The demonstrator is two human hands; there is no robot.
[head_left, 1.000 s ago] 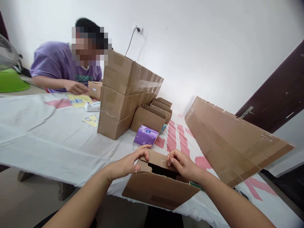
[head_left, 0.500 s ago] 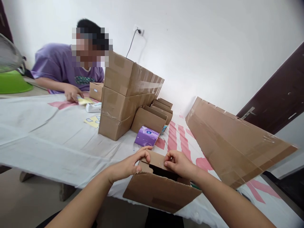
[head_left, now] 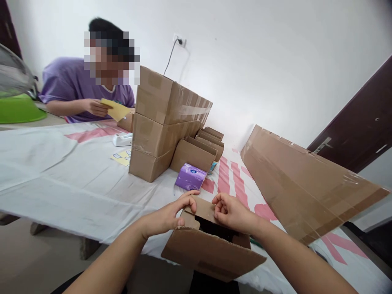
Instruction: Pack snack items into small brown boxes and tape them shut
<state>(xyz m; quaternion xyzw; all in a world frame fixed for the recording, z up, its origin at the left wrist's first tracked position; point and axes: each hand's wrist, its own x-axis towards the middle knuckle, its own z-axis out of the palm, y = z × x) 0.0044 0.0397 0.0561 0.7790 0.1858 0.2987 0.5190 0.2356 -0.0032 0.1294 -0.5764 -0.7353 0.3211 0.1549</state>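
Note:
A small cardboard box (head_left: 214, 255) stands at the table's near edge, its top partly open over a dark inside. My left hand (head_left: 170, 214) grips the box's left top corner, fingers over the flap and thumb near the front edge. On the far side, my right hand (head_left: 229, 212) has its fingers curled in a pinch at the box's top flap (head_left: 200, 207). What lies inside the box is too dark to make out. Just beyond it rests a purple soft pack (head_left: 191, 177), in front of several open cardboard boxes (head_left: 196, 155).
Stacked taped cartons (head_left: 153, 126) rise left of centre. A large cardboard panel (head_left: 300, 179) leans along the right side. Across the table, a person in purple (head_left: 64, 81) holds yellow paper (head_left: 114, 109). A white tape dispenser (head_left: 122, 139) lies on the tablecloth (head_left: 61, 163).
The front panel of my box tilts further outward, and the opening looks wider. Both my hands stay at its top. The other person has lifted the yellow paper off the table.

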